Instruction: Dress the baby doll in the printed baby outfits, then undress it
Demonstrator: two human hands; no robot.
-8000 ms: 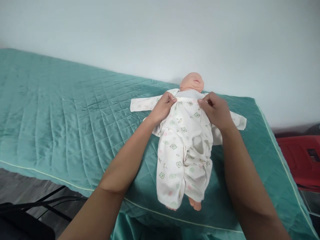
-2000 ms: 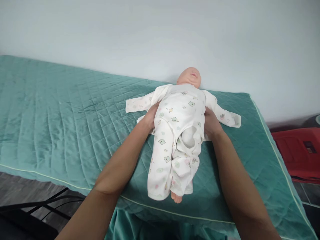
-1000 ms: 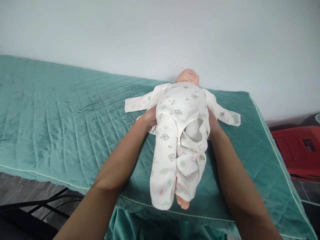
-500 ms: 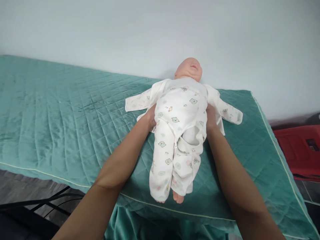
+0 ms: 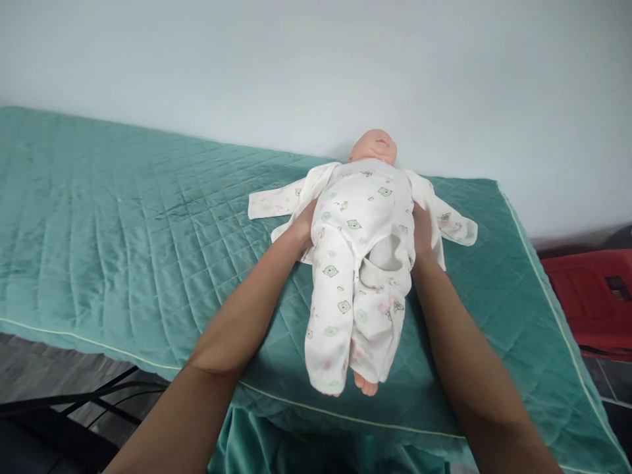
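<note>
A baby doll (image 5: 368, 197) lies face up in white printed clothes, its head toward the wall and its feet toward me. My left hand (image 5: 307, 225) holds its side at the left, and my right hand (image 5: 423, 232) holds the opposite side. The fingers of both hands are hidden under the doll and its clothing. A white long-sleeved top (image 5: 276, 201) is spread beneath the doll, its sleeves stretched out to both sides. On one trouser leg (image 5: 382, 263) the cloth gapes open near the hip. Bare toes (image 5: 366, 384) stick out below that leg.
A green quilted cover (image 5: 123, 230) with pale piping lies over the table or bed. Behind it rises a pale wall (image 5: 247, 66). A red plastic object (image 5: 587, 296) stands beyond the right edge. Dark metal bars (image 5: 83, 397) show at the lower left.
The doll has shifted slightly to the right, its head sitting lower in the picture and its feet a little higher. Both hands have stayed at its sides and moved slightly with it.
</note>
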